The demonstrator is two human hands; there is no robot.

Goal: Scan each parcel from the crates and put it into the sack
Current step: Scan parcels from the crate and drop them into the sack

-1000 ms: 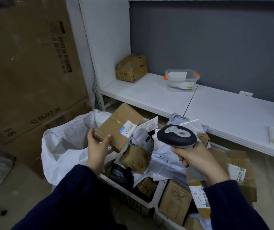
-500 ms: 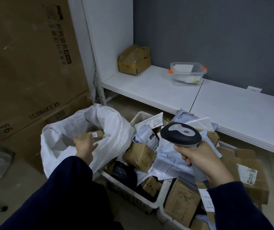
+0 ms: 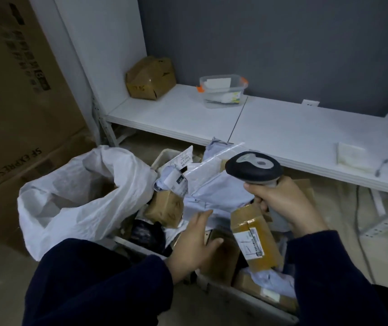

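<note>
left hand [image 3: 194, 241] fingers spread, holding nothing, just over brown parcel [image 3: 223, 257] in near crate [image 3: 235, 296], right hand [image 3: 282, 205] gripping scanner [image 3: 254, 168] above piled parcels, white sack [image 3: 82, 196] open on left beside crates

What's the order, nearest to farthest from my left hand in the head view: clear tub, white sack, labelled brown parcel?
1. labelled brown parcel, just right of the left hand.
2. white sack, on its left.
3. clear tub, far back on the shelf.
</note>
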